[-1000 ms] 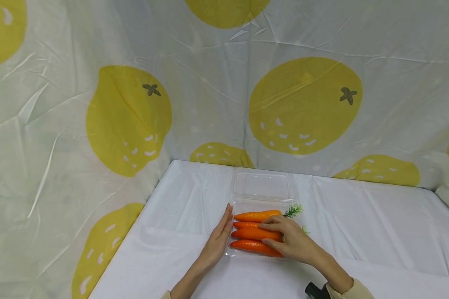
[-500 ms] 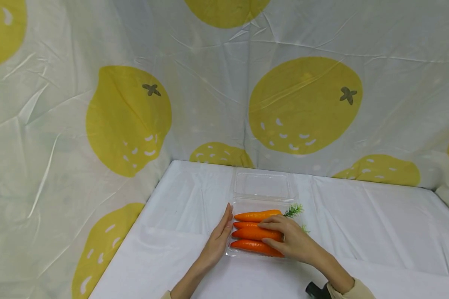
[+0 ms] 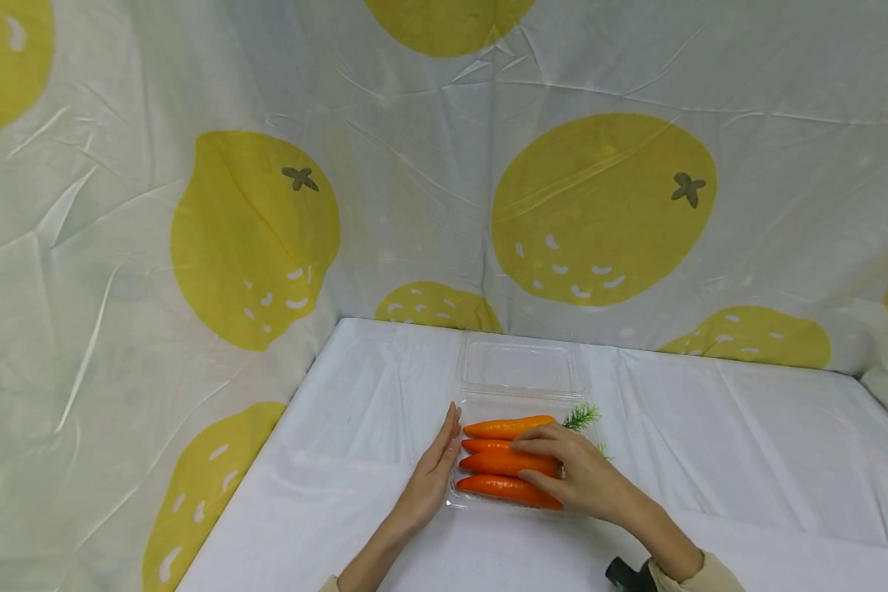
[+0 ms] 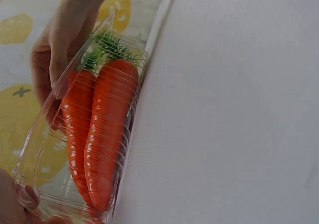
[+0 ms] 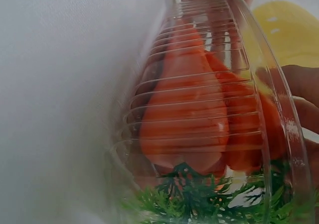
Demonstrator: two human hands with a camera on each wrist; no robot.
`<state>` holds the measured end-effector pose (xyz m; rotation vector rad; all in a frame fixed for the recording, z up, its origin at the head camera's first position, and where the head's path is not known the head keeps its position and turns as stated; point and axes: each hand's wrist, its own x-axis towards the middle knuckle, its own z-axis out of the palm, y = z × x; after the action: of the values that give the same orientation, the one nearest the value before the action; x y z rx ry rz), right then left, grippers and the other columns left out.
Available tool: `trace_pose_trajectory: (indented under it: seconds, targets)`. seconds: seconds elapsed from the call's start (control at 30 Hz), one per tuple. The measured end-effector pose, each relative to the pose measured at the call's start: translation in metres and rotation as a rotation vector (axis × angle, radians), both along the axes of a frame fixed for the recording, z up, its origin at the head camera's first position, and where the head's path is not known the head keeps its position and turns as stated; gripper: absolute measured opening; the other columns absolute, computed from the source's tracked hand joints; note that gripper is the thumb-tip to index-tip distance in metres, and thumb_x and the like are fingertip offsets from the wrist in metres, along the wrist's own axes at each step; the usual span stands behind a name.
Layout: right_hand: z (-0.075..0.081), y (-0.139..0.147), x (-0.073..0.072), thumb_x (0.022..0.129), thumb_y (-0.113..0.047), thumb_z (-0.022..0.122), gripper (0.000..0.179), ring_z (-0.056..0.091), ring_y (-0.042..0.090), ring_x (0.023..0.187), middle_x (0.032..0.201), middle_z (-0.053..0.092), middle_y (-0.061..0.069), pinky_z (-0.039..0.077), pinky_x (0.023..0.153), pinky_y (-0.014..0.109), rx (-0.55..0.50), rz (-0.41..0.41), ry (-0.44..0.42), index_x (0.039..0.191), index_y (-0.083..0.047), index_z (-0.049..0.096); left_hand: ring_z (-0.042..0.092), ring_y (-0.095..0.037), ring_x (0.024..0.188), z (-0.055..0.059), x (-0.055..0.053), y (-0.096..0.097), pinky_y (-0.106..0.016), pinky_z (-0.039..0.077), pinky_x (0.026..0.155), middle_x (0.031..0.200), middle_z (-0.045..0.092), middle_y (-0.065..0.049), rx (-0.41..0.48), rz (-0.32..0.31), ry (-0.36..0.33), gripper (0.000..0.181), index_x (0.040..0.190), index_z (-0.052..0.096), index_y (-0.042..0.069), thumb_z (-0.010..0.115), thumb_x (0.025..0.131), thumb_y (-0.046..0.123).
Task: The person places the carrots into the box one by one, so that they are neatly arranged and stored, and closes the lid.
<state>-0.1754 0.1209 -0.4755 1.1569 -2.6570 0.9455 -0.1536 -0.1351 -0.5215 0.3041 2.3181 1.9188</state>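
Note:
Several orange carrots with green tops lie side by side in a clear plastic clamshell box (image 3: 520, 367), its lid folded back. My right hand (image 3: 585, 477) reaches over the box and pinches one carrot (image 3: 506, 462) between thumb and fingers, hiding its thick end. Nearest me in the box lies a redder carrot (image 3: 503, 487); at the back is a lighter carrot (image 3: 506, 427) with a green top (image 3: 580, 417). Another carrot (image 3: 481, 446) is partly hidden under my right fingers. My left hand (image 3: 429, 481), fingers straight, rests against the box's left side.
A white cloth (image 3: 725, 444) covers the table. Behind and to the left hangs a curtain printed with yellow lemons (image 3: 603, 210). A black device (image 3: 629, 575) sits at my right wrist. The box's ribbed side wall (image 5: 192, 99) shows close up in the right wrist view.
My right hand and the carrot it pinches have shifted very slightly to the right. The left hand and the box look the same.

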Motion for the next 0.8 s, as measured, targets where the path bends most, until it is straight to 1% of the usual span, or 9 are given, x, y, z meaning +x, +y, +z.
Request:
trace_pose_trajectory:
  seconds: [0.17, 0.2, 0.33, 0.47, 0.57, 0.7, 0.8]
  targets:
    - [0.006, 0.004, -0.001, 0.092, -0.019, 0.079, 0.035, 0.066, 0.015, 0.109, 0.123, 0.071, -0.004, 0.062, 0.090, 0.031, -0.028, 0.004, 0.000, 0.126, -0.012, 0.075, 0.018, -0.030, 0.161, 0.000, -0.001, 0.000, -0.050, 0.016, 0.129, 0.175, 0.011, -0.006, 0.004, 0.001, -0.003, 0.058, 0.168, 0.006, 0.018, 0.030, 0.115, 0.023]
    - [0.007, 0.005, -0.001, 0.092, -0.019, 0.079, 0.034, 0.067, 0.016, 0.109, 0.123, 0.071, -0.004, 0.062, 0.089, 0.032, -0.036, 0.005, -0.002, 0.126, -0.012, 0.075, 0.018, -0.031, 0.161, -0.001, -0.001, 0.000, -0.051, 0.016, 0.129, 0.175, 0.011, -0.008, 0.003, -0.002, 0.004, 0.058, 0.168, 0.006, 0.017, 0.030, 0.115, 0.022]
    - [0.014, 0.012, -0.004, 0.092, -0.020, 0.079, 0.035, 0.069, 0.017, 0.110, 0.124, 0.071, -0.003, 0.063, 0.089, 0.035, -0.083, -0.015, -0.004, 0.127, -0.014, 0.074, 0.017, -0.031, 0.162, -0.001, -0.001, 0.000, -0.050, 0.016, 0.129, 0.176, 0.010, -0.008, 0.004, -0.008, 0.000, 0.058, 0.168, 0.006, 0.016, 0.029, 0.115, 0.022]
    - [0.019, 0.019, -0.010, 0.092, -0.020, 0.079, 0.036, 0.069, 0.019, 0.113, 0.125, 0.070, -0.004, 0.063, 0.093, 0.041, -0.107, -0.041, 0.006, 0.128, -0.019, 0.073, 0.017, -0.030, 0.162, -0.001, -0.001, 0.000, -0.049, 0.016, 0.129, 0.176, 0.010, -0.006, 0.007, -0.008, -0.005, 0.058, 0.168, 0.005, 0.017, 0.029, 0.115, 0.023]
    - [0.023, 0.026, -0.015, 0.093, -0.020, 0.079, 0.037, 0.069, 0.020, 0.115, 0.127, 0.070, -0.004, 0.063, 0.095, 0.042, -0.108, -0.062, 0.003, 0.129, -0.021, 0.072, 0.017, -0.031, 0.162, -0.001, -0.001, 0.000, -0.051, 0.016, 0.129, 0.176, 0.010, -0.007, 0.005, -0.005, -0.002, 0.058, 0.168, 0.005, 0.018, 0.029, 0.115, 0.024]
    - [0.026, 0.035, -0.020, 0.093, -0.019, 0.078, 0.039, 0.068, 0.022, 0.118, 0.130, 0.068, -0.003, 0.062, 0.096, 0.043, -0.109, -0.091, -0.020, 0.131, -0.022, 0.071, 0.018, -0.031, 0.161, -0.001, 0.000, 0.000, -0.051, 0.016, 0.129, 0.175, 0.011, -0.007, 0.002, -0.004, 0.001, 0.058, 0.168, 0.005, 0.019, 0.029, 0.115, 0.021]
    - [0.028, 0.042, -0.026, 0.093, -0.018, 0.078, 0.040, 0.068, 0.023, 0.118, 0.132, 0.068, -0.002, 0.062, 0.096, 0.046, -0.102, -0.111, -0.007, 0.132, -0.021, 0.071, 0.018, -0.031, 0.161, -0.001, 0.000, 0.000, -0.050, 0.016, 0.129, 0.175, 0.011, -0.007, 0.000, -0.007, 0.004, 0.058, 0.168, 0.005, 0.019, 0.029, 0.115, 0.019]
